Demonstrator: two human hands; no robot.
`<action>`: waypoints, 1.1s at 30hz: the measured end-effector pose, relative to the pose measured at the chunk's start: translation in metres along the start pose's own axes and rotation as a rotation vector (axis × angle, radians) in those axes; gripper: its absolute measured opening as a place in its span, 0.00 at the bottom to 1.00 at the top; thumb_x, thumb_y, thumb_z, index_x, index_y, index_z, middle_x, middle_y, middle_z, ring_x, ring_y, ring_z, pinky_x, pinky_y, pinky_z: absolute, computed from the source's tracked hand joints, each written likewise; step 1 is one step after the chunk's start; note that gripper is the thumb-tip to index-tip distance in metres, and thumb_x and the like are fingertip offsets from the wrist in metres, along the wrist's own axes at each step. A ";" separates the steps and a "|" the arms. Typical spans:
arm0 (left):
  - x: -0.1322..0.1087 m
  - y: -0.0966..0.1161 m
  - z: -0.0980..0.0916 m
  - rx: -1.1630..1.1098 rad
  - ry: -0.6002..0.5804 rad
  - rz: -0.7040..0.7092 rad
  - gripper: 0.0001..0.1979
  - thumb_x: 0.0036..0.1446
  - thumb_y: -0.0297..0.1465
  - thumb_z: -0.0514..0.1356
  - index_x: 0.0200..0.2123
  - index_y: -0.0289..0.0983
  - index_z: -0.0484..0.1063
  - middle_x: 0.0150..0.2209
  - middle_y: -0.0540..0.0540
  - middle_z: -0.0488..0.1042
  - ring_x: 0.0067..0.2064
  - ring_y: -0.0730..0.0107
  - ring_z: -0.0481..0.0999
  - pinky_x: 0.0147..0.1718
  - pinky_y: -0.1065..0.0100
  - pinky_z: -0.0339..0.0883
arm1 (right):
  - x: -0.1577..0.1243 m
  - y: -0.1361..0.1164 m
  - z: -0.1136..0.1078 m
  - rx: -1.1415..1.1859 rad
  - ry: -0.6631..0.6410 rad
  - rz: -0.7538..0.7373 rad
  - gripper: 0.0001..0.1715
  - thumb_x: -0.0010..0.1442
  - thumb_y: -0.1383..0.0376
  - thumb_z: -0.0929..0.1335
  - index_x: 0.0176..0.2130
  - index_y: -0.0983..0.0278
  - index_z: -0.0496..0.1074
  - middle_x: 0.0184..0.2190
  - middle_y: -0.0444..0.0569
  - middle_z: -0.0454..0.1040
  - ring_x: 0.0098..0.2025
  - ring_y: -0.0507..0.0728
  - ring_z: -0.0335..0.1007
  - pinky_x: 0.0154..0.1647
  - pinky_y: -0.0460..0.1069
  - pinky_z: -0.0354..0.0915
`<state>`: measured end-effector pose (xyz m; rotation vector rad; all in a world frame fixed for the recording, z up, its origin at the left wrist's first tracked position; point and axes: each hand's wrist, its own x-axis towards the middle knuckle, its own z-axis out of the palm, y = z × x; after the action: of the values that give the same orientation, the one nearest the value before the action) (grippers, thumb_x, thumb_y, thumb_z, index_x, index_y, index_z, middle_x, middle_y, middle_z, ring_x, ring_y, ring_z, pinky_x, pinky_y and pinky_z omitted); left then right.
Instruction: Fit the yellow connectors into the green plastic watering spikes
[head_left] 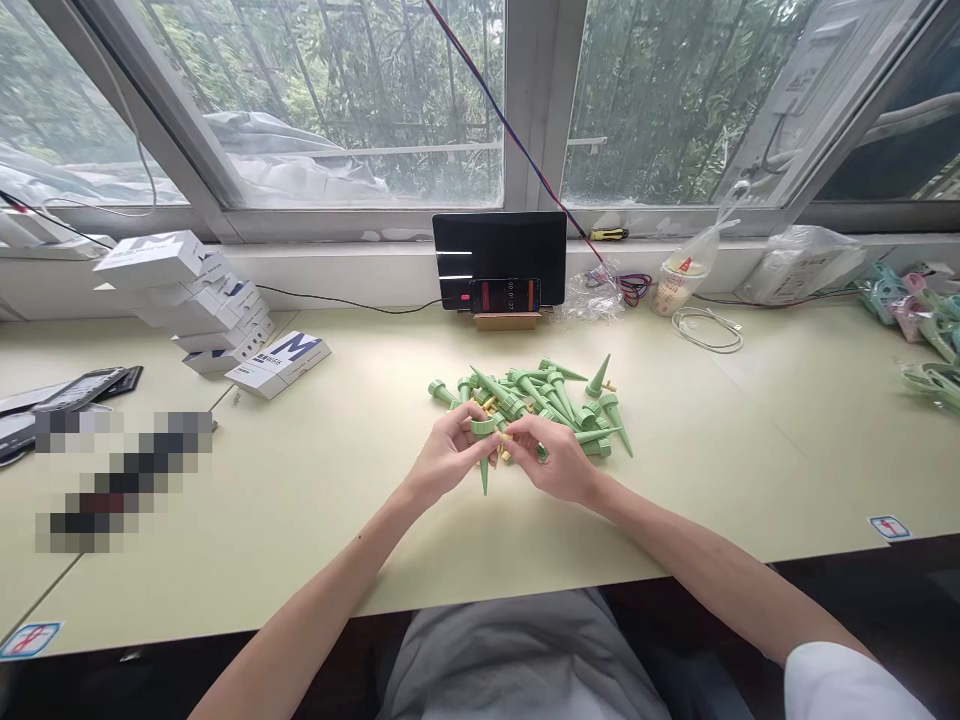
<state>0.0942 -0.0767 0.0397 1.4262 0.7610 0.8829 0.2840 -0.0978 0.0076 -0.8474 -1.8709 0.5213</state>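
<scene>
L hand (442,458) pinching green spike (483,427), R hand (556,462) close by

Far L of tbl (360,400): dark flat devices (86,388), next to a pixelated patch. Behind, an uneven stack of white boxes (169,260); one more white box (279,363) w/ blue M lies flat just R of it.

Centre: L hand's thumb + fingers grip the spike near its wide cap, tip down, at the near side of the pile. R hand's thumb + index are brought tog. right beside it; can't tell if a small pc is btwn them. Pile of green spikes (559,385) w/ small yellow pcs mixed in lies beyond + partly under both hands, mostly on their sides, one upright at back R. Behind the pile, a black panel (499,240) stands by the sill, phone (506,295) w/ timer propped in front.

R side: crumpled clear plastic (592,297), red-blue wires (636,289), bagged cup (679,282), coiled white cable (709,345), plastic-wrapped pkg (802,265), then pastel bundles (911,305) at far R edge
</scene>
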 end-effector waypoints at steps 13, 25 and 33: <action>-0.001 0.000 -0.001 0.008 0.003 0.007 0.13 0.59 0.35 0.65 0.36 0.38 0.61 0.30 0.50 0.74 0.30 0.70 0.75 0.33 0.67 0.69 | 0.001 0.002 -0.001 -0.005 -0.023 0.048 0.07 0.68 0.61 0.65 0.43 0.63 0.70 0.31 0.47 0.75 0.26 0.51 0.67 0.27 0.46 0.64; -0.001 -0.001 -0.001 0.035 -0.007 -0.001 0.13 0.59 0.36 0.65 0.36 0.38 0.62 0.31 0.50 0.75 0.30 0.70 0.76 0.33 0.67 0.69 | 0.002 0.001 -0.003 -0.063 -0.100 0.074 0.20 0.72 0.58 0.60 0.30 0.63 0.69 0.23 0.44 0.69 0.23 0.50 0.60 0.26 0.46 0.57; -0.001 0.000 -0.001 0.014 0.017 0.000 0.14 0.58 0.36 0.65 0.36 0.39 0.62 0.30 0.50 0.74 0.30 0.70 0.76 0.32 0.68 0.69 | 0.001 0.000 -0.001 -0.035 -0.065 0.086 0.11 0.69 0.59 0.64 0.38 0.63 0.70 0.28 0.46 0.74 0.26 0.51 0.65 0.28 0.46 0.62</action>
<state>0.0934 -0.0769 0.0394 1.4326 0.7817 0.8920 0.2846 -0.0967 0.0087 -0.9475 -1.9138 0.5763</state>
